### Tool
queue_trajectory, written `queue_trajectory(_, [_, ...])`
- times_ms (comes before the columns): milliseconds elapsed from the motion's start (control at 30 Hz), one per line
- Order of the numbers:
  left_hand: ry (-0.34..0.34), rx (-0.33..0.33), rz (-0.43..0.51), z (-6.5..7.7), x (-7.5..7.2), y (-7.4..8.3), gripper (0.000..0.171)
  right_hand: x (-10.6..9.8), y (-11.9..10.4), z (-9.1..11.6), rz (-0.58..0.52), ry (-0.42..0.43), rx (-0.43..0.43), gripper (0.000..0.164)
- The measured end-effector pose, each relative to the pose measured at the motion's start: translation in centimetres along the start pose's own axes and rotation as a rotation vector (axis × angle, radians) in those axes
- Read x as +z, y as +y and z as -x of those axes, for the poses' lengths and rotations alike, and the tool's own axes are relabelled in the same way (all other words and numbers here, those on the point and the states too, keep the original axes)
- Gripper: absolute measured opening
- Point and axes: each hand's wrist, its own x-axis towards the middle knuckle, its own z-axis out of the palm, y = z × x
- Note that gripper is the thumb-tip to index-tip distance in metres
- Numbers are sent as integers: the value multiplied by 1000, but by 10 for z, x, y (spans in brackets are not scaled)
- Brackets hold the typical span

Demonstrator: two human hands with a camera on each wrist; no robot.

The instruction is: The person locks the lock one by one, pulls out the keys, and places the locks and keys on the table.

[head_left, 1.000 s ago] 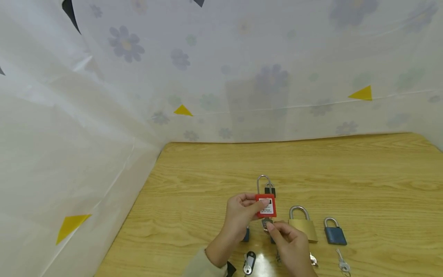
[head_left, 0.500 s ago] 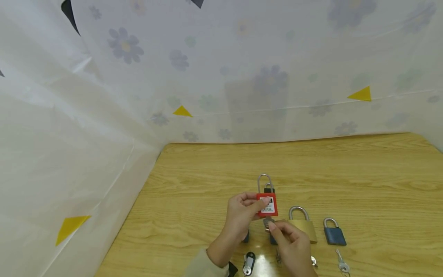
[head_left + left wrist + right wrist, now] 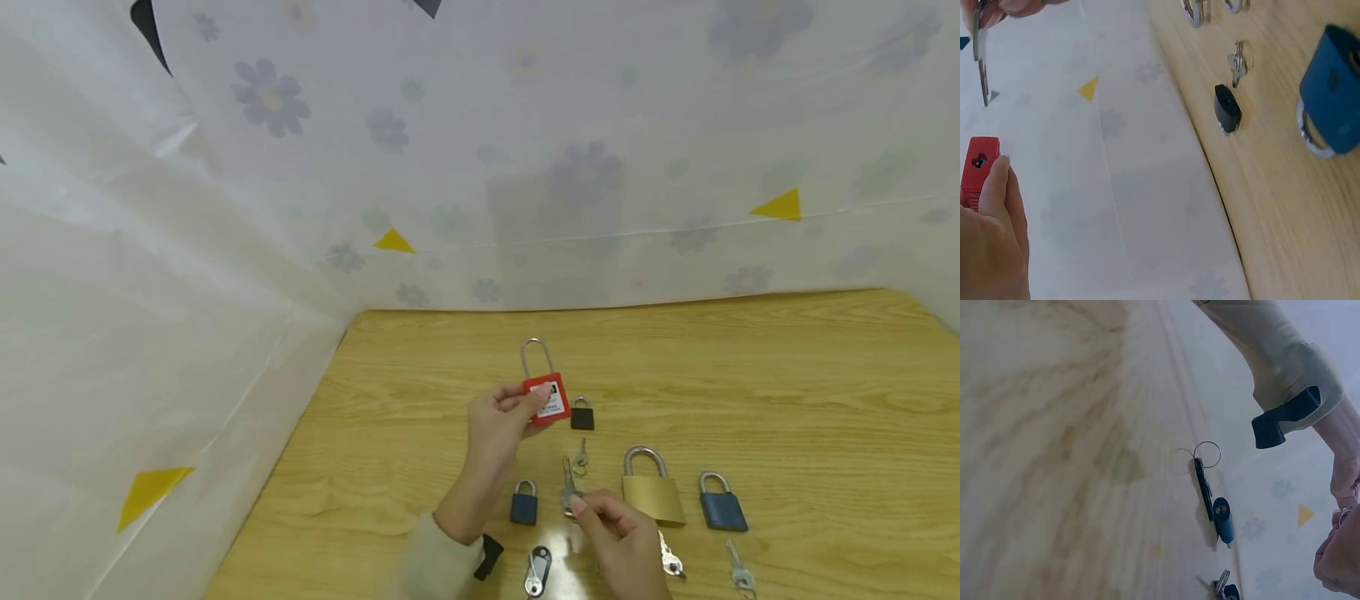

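Note:
My left hand (image 3: 493,437) holds a red padlock (image 3: 560,403) up over the table, thumb across its white label. Its long silver shackle (image 3: 536,342) points away, and the body leans a little. In the left wrist view, the keyhole end of the red padlock (image 3: 982,153) shows, with the hand's thumb along its side. Lower and to the right, my right hand (image 3: 628,542) pinches a key (image 3: 567,482) between thumb and index finger, blade upward. A gap separates the key from the padlock. The left wrist view has the key (image 3: 982,69) at its top left.
Beyond the hands lie a small black padlock (image 3: 582,418) and a small key (image 3: 581,458). A blue padlock (image 3: 524,507) is left, a large brass padlock (image 3: 654,502) and another blue padlock (image 3: 723,511) right. Nearer are keys (image 3: 671,563) and a black-tagged key (image 3: 537,572).
The red padlock has moved up and left in my left hand and tilted. The key, earlier at its lower end, now stands apart in my right hand, which has shifted slightly left and down.

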Motion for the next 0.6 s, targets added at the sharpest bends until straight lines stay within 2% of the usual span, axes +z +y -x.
queue_trajectory(67, [5, 17, -15, -3, -3, 5, 28, 0, -1, -2, 10, -9, 30, 16])
queue_trajectory(133, [-3, 15, -27, -5, -4, 8, 28, -1, -5, -8, 59, -19, 104, 14])
queue_trajectory(300, [13, -14, -42, -4, -7, 8, 25, 2, -11, -30, 223, -85, 335, 26])
queue_trajectory(400, [13, -26, -46, -3, -8, 7, 25, 10, -9, -47, 261, -120, 402, 28])
queue_trajectory(500, [4, -34, -44, -2, -8, 6, 25, 20, 0, -62, 287, -142, 405, 27])
queue_trajectory(600, [1, -38, -41, -1, -9, 4, 23, 29, 14, -73, 368, -164, 326, 23])
